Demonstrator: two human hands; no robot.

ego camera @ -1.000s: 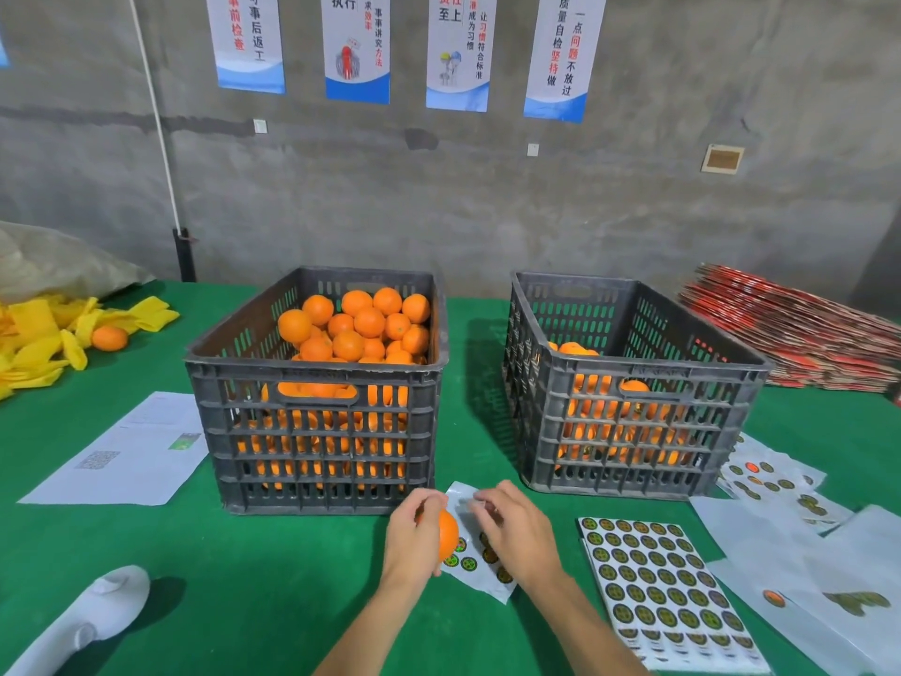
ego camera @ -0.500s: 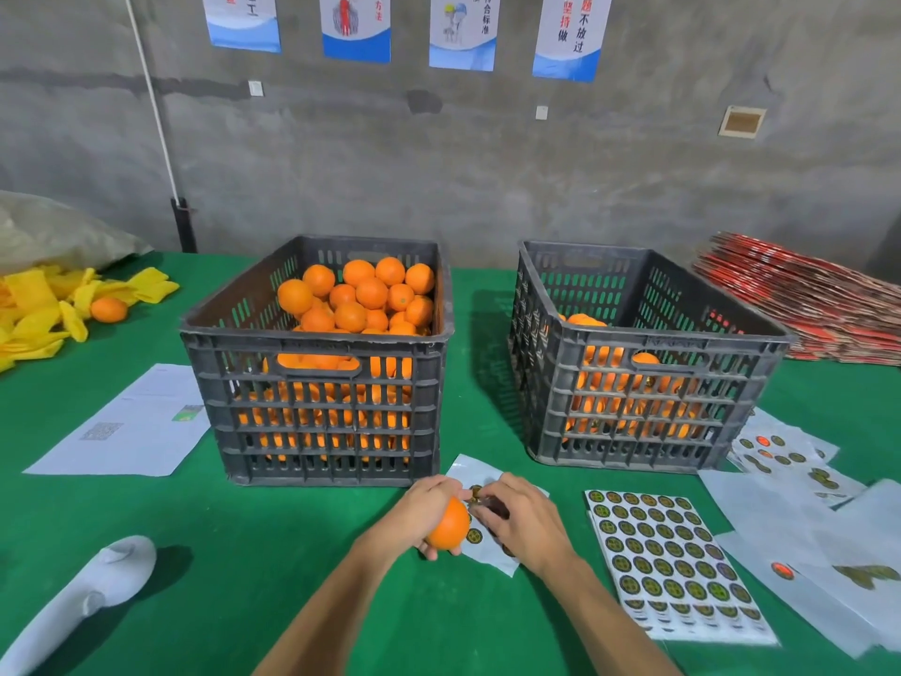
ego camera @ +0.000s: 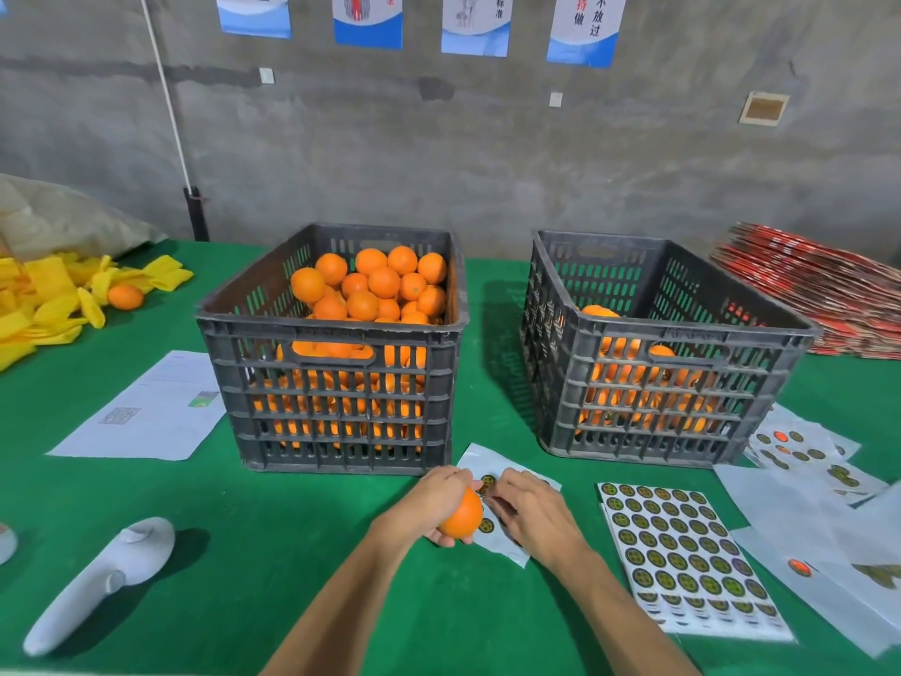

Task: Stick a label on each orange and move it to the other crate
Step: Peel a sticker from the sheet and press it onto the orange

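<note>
Orange (ego camera: 462,513) sits in the left hand (ego camera: 431,505), whose fingers curl around it just above the green desk (ego camera: 273,568), near the front edge and in front of the full left crate (ego camera: 336,407). The right hand (ego camera: 529,512) pinches a round label (ego camera: 488,482) by the fruit's top, over a small sticker sheet (ego camera: 502,544). The right crate (ego camera: 653,397), partly filled, stands toward the desk's right side, with a full sticker sheet (ego camera: 682,553) in front of it.
</note>
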